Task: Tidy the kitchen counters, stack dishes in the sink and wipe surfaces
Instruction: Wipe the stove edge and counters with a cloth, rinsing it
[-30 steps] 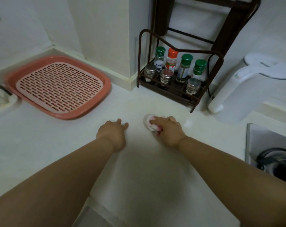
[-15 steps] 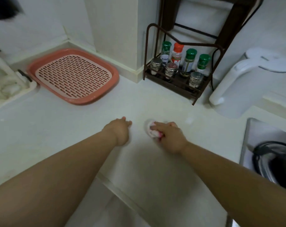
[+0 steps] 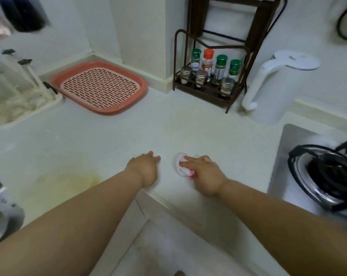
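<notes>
pale tabletop [image 3: 113, 140] runs into a corner, a yellowish stain [image 3: 77, 179] on its near left part; a small white and pink cloth [image 3: 183, 166] lies on it near the front edge, pressed under the right hand [image 3: 203, 174], whose fingers curl over it in a holding grip; just beside, the left hand [image 3: 145, 168] rests flat, fingers relaxed, holding nothing; further back sit a pink slotted tray [image 3: 101, 88], a dark spice rack [image 3: 207, 76] with bottles and a white kettle [image 3: 278, 84]; a gas burner [image 3: 326, 172] lies to the right
</notes>
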Available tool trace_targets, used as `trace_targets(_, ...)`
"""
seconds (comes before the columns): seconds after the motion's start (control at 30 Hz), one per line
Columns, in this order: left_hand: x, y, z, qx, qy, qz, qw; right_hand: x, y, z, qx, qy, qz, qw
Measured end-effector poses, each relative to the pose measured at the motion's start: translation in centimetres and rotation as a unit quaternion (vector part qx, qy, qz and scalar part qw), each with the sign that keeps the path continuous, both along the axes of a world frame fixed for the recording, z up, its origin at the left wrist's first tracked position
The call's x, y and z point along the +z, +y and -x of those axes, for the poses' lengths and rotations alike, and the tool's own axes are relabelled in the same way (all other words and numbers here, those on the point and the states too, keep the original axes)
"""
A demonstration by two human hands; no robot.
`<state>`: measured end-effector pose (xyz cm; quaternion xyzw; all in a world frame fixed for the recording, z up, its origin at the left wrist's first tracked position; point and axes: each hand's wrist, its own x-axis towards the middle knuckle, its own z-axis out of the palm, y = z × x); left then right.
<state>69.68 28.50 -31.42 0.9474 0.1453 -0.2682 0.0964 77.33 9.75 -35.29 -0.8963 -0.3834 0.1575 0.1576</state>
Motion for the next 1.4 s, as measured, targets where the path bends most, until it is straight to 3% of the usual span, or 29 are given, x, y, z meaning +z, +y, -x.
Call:
trace_targets(0.13,0.2,-0.7,3.1,-0.038,-0.005,-0.007,0.999,1.0,-3.0,0.7,-0.257,0.004,0.005,0.966)
trace_targets(0.2,0.3,-0.8,5.1,-0.046,-0.005,0.002,0.999,1.3,-1.3,3.6,-0.224,-0.009,0.033,0.974)
trace_targets(0.3,-0.1,-1.0,7.3,-0.05,-0.018,-0.002,0.999,-0.1,0.9,10.0,-0.083,-0.006,-0.021,0.996)
trace_targets(0.43,0.5,-2.3,10.2,-0.024,-0.026,0.019,0.999,1.7,-0.9,13.4,-0.023,0.11,-0.082,0.99)
trace_targets(0.47,0.7,-2.7,10.6,-0.017,-0.031,0.03,0.999,2.7,-1.6,13.3,-0.076,0.174,-0.129,0.973)
trace_targets(0.53,0.9,-3.2,11.2,-0.012,-0.038,0.036,0.999,4.7,-2.7,12.4,-0.23,0.293,-0.26,0.891)
trace_targets(0.57,0.9,-3.3,11.3,-0.014,-0.04,0.035,0.998,5.2,-3.5,11.7,-0.284,0.332,-0.306,0.846)
trace_targets(0.6,0.9,-3.4,11.4,-0.007,-0.041,0.039,0.998,5.3,-4.2,11.0,-0.318,0.341,-0.31,0.829)
trace_targets(0.63,0.9,-3.4,11.4,0.001,-0.043,0.043,0.998,4.9,-5.0,10.3,-0.336,0.315,-0.272,0.845)
trace_targets(0.73,0.8,-3.5,11.4,0.014,-0.051,0.049,0.997,3.4,-6.4,9.6,-0.35,0.099,-0.088,0.927)
trace_targets(0.8,0.4,-3.5,11.3,0.015,-0.052,0.048,0.997,2.3,-5.7,10.2,-0.31,0.022,-0.06,0.948)
trace_targets(1.0,-0.5,-2.6,11.3,0.043,-0.096,0.082,0.991,0.6,-2.1,10.4,-0.286,-0.035,-0.02,0.957)
trace_targets(1.13,-1.6,-0.7,12.1,0.062,-0.119,0.074,0.988,-0.7,5.9,12.1,-0.098,-0.064,-0.048,0.992)
trace_targets(1.2,-1.6,-0.2,12.4,0.084,-0.122,0.059,0.987,-0.5,8.4,12.3,-0.059,-0.088,-0.034,0.994)
trace_targets(1.4,-1.3,-1.1,11.2,0.061,-0.105,0.052,0.991,0.3,-1.7,13.2,-0.087,-0.106,0.006,0.99)
